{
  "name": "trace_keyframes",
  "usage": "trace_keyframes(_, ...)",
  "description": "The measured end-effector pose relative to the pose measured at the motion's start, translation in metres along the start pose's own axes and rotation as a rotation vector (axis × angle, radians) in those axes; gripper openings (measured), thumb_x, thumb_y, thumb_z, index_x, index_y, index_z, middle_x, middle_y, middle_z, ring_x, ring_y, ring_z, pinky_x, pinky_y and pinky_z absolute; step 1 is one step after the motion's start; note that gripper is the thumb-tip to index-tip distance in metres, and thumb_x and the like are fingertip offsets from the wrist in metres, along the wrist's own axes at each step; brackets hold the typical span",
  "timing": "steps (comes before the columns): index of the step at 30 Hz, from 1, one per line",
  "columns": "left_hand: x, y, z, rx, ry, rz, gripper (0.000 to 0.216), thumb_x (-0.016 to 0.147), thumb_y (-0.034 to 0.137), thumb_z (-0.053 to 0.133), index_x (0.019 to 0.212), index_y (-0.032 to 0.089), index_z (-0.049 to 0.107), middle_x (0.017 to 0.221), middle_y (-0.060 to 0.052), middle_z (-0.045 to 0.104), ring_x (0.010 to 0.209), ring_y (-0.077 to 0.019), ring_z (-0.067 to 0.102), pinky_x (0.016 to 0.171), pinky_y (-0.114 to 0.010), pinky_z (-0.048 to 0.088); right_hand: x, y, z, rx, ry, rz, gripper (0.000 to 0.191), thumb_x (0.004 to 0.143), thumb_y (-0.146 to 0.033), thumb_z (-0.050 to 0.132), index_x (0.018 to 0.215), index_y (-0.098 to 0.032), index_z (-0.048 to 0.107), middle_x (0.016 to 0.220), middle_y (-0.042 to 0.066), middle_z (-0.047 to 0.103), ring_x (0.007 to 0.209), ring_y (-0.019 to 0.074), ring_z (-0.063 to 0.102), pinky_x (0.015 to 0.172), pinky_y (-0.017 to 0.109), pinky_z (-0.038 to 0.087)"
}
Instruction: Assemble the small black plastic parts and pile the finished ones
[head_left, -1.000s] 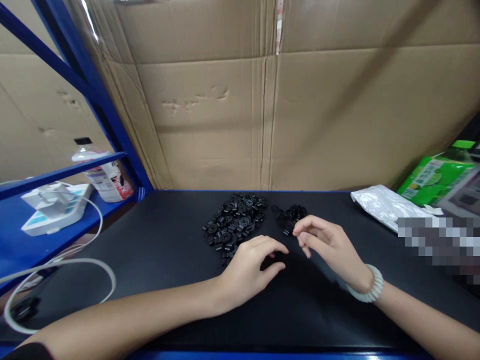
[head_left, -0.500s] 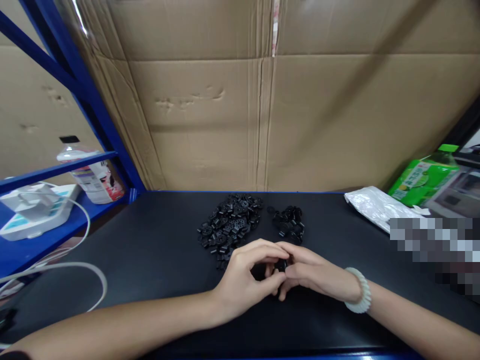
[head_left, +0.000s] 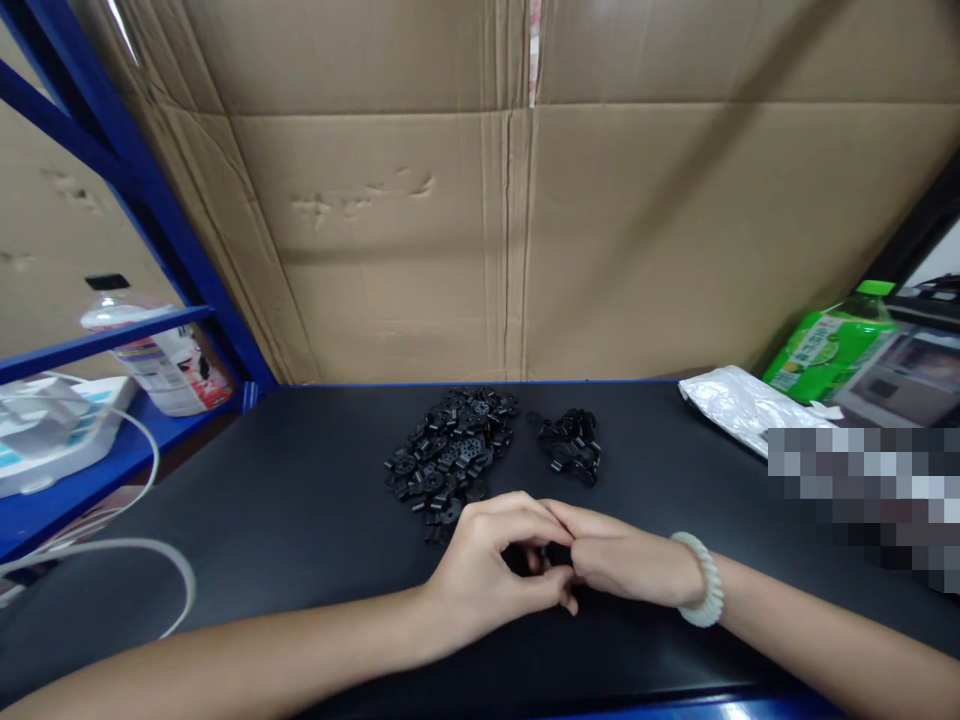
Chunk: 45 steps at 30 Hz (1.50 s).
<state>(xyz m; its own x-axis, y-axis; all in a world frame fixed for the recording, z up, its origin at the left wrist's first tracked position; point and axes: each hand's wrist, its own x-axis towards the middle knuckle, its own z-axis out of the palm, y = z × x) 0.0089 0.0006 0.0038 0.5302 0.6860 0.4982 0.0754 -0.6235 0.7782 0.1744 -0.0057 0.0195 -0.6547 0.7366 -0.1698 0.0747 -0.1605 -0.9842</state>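
My left hand (head_left: 495,560) and my right hand (head_left: 626,560) meet low over the black table. Their fingertips are closed around a small black plastic part (head_left: 556,553), mostly hidden by the fingers. Left thumb and forefinger form a ring on its near left side, while the right fingers press in from the right. Just beyond the left hand spreads a large pile of black plastic parts (head_left: 450,450), some round with holes. Farther right, behind the right hand, is a smaller heap of black parts (head_left: 574,440).
A silvery bag (head_left: 750,408) and a green bottle (head_left: 829,345) lie at the right. On the blue shelf (head_left: 169,428) at left are another bottle (head_left: 169,360) and a white power strip (head_left: 71,435). A white cable (head_left: 176,570) curls over the table's left side. Cardboard (head_left: 390,250) stands behind.
The view has shifted slightly, so the surroundings sit a little farther left. My right fingers have curled in closer against the left fingertips, covering more of the small black part.
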Motion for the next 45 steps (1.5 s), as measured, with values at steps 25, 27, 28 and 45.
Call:
trace_keyframes(25,-0.010,0.006,0.001,0.160,0.014,-0.092,0.026,0.075,0.003,0.050,0.095,0.019,0.053,0.094,-0.003,0.057,0.088,-0.0155,0.056,0.081,-0.029,0.052,-0.008,-0.012,-0.064,-1.085,0.684,-0.432,0.032,0.074,-0.018,0.057,0.105,-0.020,0.052,0.099,0.006,0.059,0.085,0.0203,0.055,0.077,0.038,0.046)
trace_keyframes(27,-0.015,0.014,0.000,0.300,-0.165,-0.007,0.030,0.075,0.003,0.051,0.101,0.018,0.054,0.099,-0.004,0.058,0.095,-0.0170,0.054,0.088,-0.029,0.049,-0.005,-0.010,-0.076,-1.136,0.714,-0.421,0.038,0.077,-0.023,0.058,0.113,-0.020,0.049,0.109,0.009,0.057,0.098,0.0234,0.054,0.085,0.042,0.045)
trace_keyframes(28,-0.017,0.018,0.000,0.382,-0.245,0.046,0.033,0.075,0.003,0.051,0.105,0.017,0.054,0.103,-0.006,0.059,0.100,-0.0183,0.053,0.092,-0.030,0.047,-0.004,-0.008,-0.080,-1.147,0.699,-0.418,0.041,0.078,-0.025,0.057,0.118,-0.020,0.047,0.114,0.010,0.055,0.106,0.0245,0.052,0.090,0.045,0.044)
trace_keyframes(45,-0.011,0.004,-0.003,1.325,-0.342,0.243,0.026,0.086,0.006,0.045,0.110,0.005,0.056,0.096,-0.016,0.066,0.095,-0.0275,0.062,0.078,-0.038,0.054,-0.006,-0.004,-0.054,-1.041,0.707,-0.584,0.021,0.085,-0.018,0.050,0.104,-0.023,0.057,0.107,0.005,0.058,0.105,0.0210,0.052,0.095,0.039,0.041)
